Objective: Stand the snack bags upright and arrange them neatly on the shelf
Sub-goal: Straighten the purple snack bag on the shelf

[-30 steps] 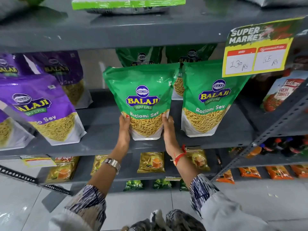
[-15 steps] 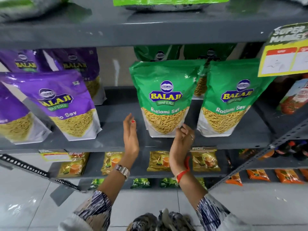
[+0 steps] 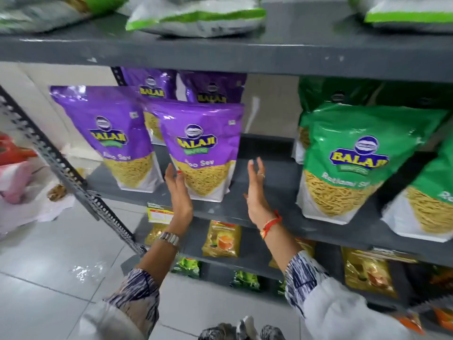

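Purple Balaji Aloo Sev bags stand on the grey middle shelf [image 3: 264, 168]. The front purple bag [image 3: 203, 148] stands upright, slightly tilted, between my two hands. My left hand [image 3: 177, 190] is open, its fingers touching the bag's lower left side. My right hand [image 3: 256, 190] is open with fingers apart, a little to the right of that bag and clear of it. Another purple bag [image 3: 115, 133] stands to the left, with two more behind. Green Ratlami Sev bags [image 3: 355, 158] stand upright on the right.
A perforated grey shelf post [image 3: 61, 165] slants down at the left. White-and-green bags [image 3: 196, 18] lie flat on the top shelf. Small yellow packets [image 3: 221, 239] and green packets fill the lower shelves. A yellow price tag [image 3: 159, 214] hangs from the shelf edge. Grey tiled floor below.
My hands have let go of the green bag and moved left to the front purple bag. My view has swung left, so the green bags now sit at the right.
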